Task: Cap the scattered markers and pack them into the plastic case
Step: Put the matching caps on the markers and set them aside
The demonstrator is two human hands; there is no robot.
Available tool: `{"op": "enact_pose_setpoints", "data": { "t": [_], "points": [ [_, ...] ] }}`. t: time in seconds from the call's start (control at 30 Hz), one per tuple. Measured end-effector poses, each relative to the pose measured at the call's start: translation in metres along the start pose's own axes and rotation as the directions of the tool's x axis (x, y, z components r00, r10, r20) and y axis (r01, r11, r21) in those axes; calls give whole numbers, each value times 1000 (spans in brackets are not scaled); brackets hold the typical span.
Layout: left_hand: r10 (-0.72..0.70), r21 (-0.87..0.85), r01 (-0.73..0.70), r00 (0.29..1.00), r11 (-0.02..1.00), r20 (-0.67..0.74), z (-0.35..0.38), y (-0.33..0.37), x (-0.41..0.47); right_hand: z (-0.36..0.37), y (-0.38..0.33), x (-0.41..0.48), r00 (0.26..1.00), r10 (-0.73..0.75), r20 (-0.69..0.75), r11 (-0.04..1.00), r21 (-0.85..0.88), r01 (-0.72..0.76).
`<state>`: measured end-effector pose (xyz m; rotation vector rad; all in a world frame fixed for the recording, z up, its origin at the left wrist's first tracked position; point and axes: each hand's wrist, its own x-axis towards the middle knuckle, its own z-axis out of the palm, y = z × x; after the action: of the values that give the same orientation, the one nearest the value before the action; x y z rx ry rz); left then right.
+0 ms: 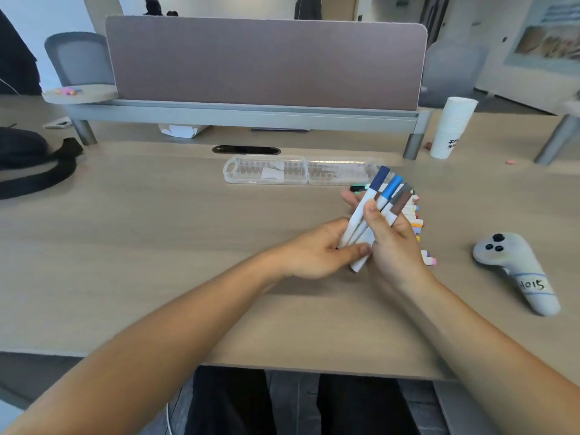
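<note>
Head view: both hands hold capped marker bundle (375, 208). Left hand (317, 252) fingers pinch barrel bottoms; right hand (392, 243) fingers wrap middles. Long axis tilts up-right, caps toward open plastic case (266, 171) lying just beyond on worktop (157, 230). Loose markers (416, 221) behind right hand.

Clear glossy case (265, 174), seemingly plastic

capped markers (376, 205) bunched, clear case (266, 174) open

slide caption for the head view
Both hands hold four capped white markers near the open clear plastic case.
</note>
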<state>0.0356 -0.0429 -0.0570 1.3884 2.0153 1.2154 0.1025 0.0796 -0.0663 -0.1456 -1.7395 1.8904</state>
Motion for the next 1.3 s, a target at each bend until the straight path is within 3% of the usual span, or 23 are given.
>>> {"op": "enact_pose_setpoints", "data": {
  "t": [0.17,0.37,0.5,0.57,0.67,0.77,0.87,0.97,1.1,1.2,1.3],
  "points": [
    [17,95,-23,997,995,72,28,8,13,-23,-2,-14,989,124,-82,989,86,-117],
    [42,39,-47,991,998,124,45,27,21,-30,-7,-24,968,177,-178,962,239,-132],
    [13,205,-56,979,977,206,35,26,19,-47,-2,-24,958,208,-196,959,234,-161],
    [-28,363,-55,975,930,220,30,21,17,-57,0,-21,948,193,-255,972,185,-148],
    [-122,583,-23,970,812,209,26,8,17,-69,0,-20,950,97,-295,966,-203,-162],
    [-126,695,-37,975,718,181,23,-3,22,-79,8,-21,975,14,-223,767,-623,-154],
    [-91,700,-55,981,712,169,16,-8,24,-89,14,-23,991,-62,-120,484,-872,-75],
    [-81,693,-21,990,721,115,11,-9,23,-91,13,-25,997,-51,50,314,-947,64],
    [-55,678,63,998,732,-34,12,-13,20,-92,8,-17,976,-18,218,163,-962,218],
    [-130,624,157,988,765,-88,24,-16,19,-91,6,-9,945,114,308,102,-949,297],
    [-252,693,212,967,689,-44,41,-19,19,-90,9,-5,898,309,314,68,-949,309]
  ]
}}
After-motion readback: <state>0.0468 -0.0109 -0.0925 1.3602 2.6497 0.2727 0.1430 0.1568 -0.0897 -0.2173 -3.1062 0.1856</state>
